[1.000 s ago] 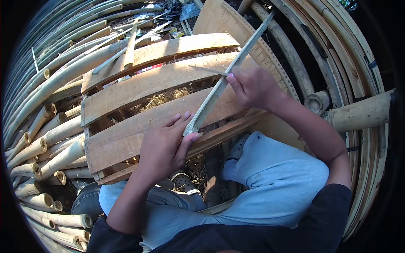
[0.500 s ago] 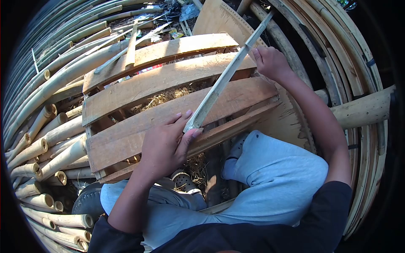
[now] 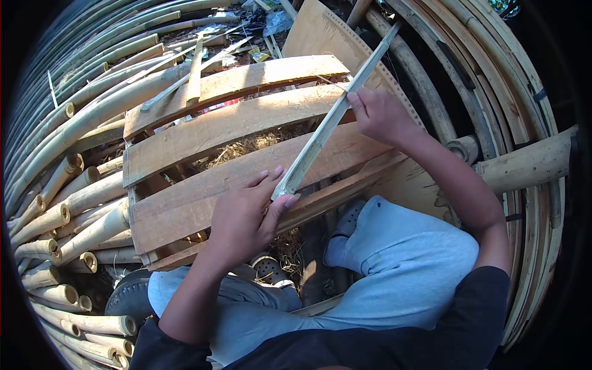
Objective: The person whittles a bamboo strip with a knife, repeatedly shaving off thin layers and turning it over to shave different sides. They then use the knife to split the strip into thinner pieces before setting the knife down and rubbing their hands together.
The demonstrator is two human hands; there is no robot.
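Note:
A long split bamboo strip (image 3: 330,120) slants across the slatted wooden bench (image 3: 179,206), its near end low and its far end raised to the upper right. My left hand (image 3: 246,213) grips the near end, thumb on one side and fingers on the other, over the front plank. Farther up, my right hand (image 3: 383,116) is curled into a fist at the strip's right side, its thumb against the edge. A thin, pale sliver (image 3: 332,82) sticks out on the strip's other side, level with that fist. I cannot tell what the right fist encloses.
Stacked bamboo poles (image 3: 92,191) fill the left side. Long split lengths (image 3: 524,246) curve along the right, near a thick pole (image 3: 530,159). Loose strips (image 3: 195,68) lie on the bench's far side. Straw and litter show between the planks. My knees are close below.
My right hand has slid down along the strip, toward me and to the left. A thin sliver now shows beside the strip. My left hand keeps its hold almost unmoved.

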